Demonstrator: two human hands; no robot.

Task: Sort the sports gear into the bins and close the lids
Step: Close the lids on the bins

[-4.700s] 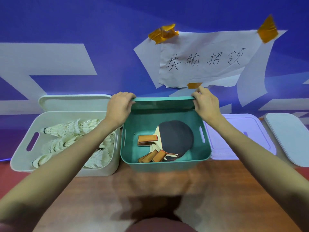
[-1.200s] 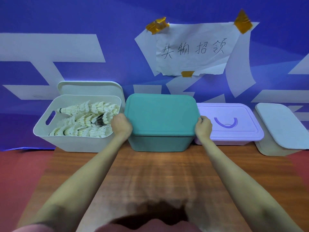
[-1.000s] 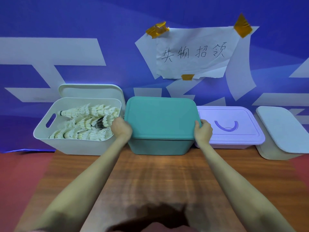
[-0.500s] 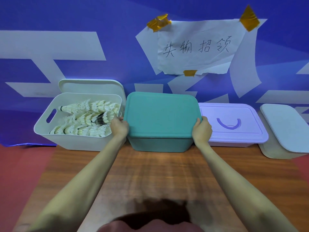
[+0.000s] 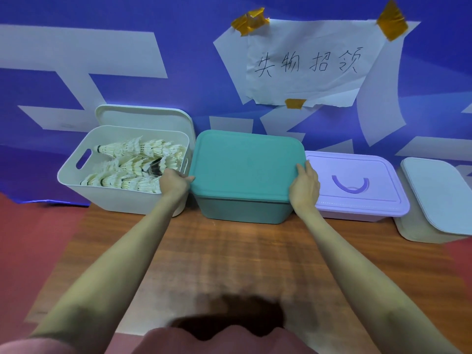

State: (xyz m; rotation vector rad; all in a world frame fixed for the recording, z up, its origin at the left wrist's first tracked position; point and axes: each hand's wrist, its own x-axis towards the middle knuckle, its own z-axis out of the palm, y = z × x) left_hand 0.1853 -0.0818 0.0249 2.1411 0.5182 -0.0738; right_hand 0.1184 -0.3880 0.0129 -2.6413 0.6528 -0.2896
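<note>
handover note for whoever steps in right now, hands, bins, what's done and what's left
Left hand grips the left edge of the teal lid; right hand grips its right edge.
Teal lid sits on the teal bin; whether it is fully seated cannot be told.
Purple bin and far-right white bin are lidded.
Left white bin is open, full of shuttlecocks; its lid stands behind it against the wall.
Left: let go of the teal lid, then lid the shuttlecock bin.

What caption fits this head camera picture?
Both hands, left hand and right hand, hold the teal lid on its bin.
</note>
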